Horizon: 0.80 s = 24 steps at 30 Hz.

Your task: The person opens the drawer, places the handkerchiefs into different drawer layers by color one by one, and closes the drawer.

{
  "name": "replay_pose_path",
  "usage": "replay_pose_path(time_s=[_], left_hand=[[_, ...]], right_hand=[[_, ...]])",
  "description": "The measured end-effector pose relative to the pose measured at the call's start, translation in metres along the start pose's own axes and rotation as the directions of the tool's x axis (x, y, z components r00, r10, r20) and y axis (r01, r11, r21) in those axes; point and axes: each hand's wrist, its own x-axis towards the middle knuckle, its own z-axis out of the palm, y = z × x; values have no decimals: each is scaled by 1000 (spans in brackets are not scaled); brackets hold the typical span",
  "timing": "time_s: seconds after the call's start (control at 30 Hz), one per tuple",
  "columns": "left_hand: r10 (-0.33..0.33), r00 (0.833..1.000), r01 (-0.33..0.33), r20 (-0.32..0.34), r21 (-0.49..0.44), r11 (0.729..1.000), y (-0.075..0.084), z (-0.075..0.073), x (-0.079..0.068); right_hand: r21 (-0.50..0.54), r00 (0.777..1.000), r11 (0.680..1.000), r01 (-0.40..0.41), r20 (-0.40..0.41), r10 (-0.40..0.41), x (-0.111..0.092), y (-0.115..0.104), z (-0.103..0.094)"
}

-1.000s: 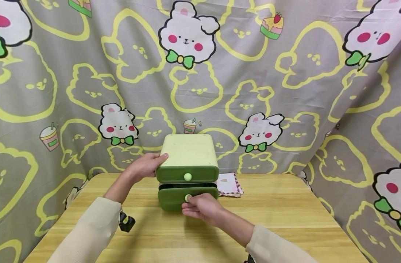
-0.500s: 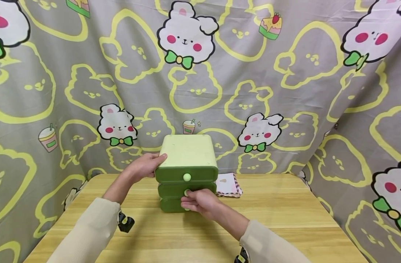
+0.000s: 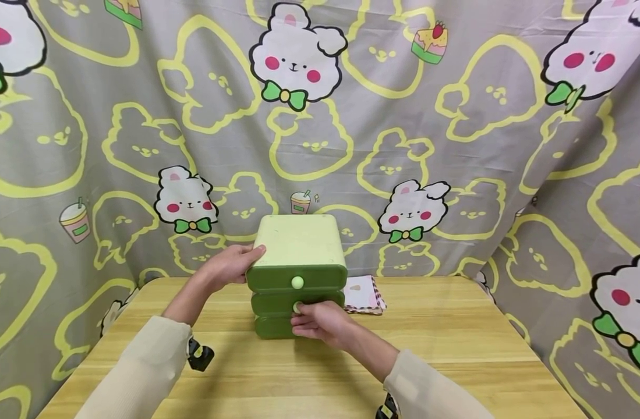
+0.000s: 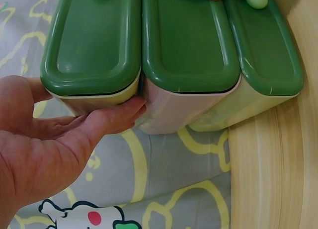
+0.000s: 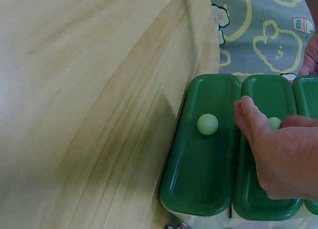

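A small drawer cabinet (image 3: 299, 238) with a pale yellow top and three green drawer fronts stands on the table. My left hand (image 3: 234, 263) grips its upper left side, thumb on the top and fingers along the side wall. In the left wrist view this hand (image 4: 64, 134) spans the top tier. At the middle drawer (image 4: 191, 45), my right hand (image 3: 325, 325) holds the round light green knob (image 5: 274, 122) at the thumb, its other fingers reaching out past it. The middle drawer's front sits in line with the others. The bottom drawer's knob (image 5: 207, 124) shows in the right wrist view.
Folded cloths (image 3: 366, 295) with a checked edge lie beside the cabinet on the right. Behind the wooden table (image 3: 435, 343) hangs a grey curtain (image 3: 320, 116) printed with cartoon rabbits and bears.
The middle drawer, pulled out a second ago, has slid back into the cabinet with my right hand at its knob. My left hand has stayed on the cabinet's side.
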Motion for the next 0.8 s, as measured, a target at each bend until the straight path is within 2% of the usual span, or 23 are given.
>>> replay_pose_path(time_s=[0.17,0.4,0.53,0.8], left_hand=[[-1,1000,1,-5,7,1000,0,0,-1],[0,1000,0,-3,7,1000,-1,0,-1],[-3,1000,3,-13,17,1000,0,1,0],[-13,1000,13,-17,25,1000,1,0,0]], right_hand=[[-71,999,997,-18,35,20,-1,9,-7],[-131,997,988,-79,-31,75,3,33,-10],[-103,995,991,-86,-56,81,7,43,-7],[-35,994,999,-30,-103,26,16,53,-1]])
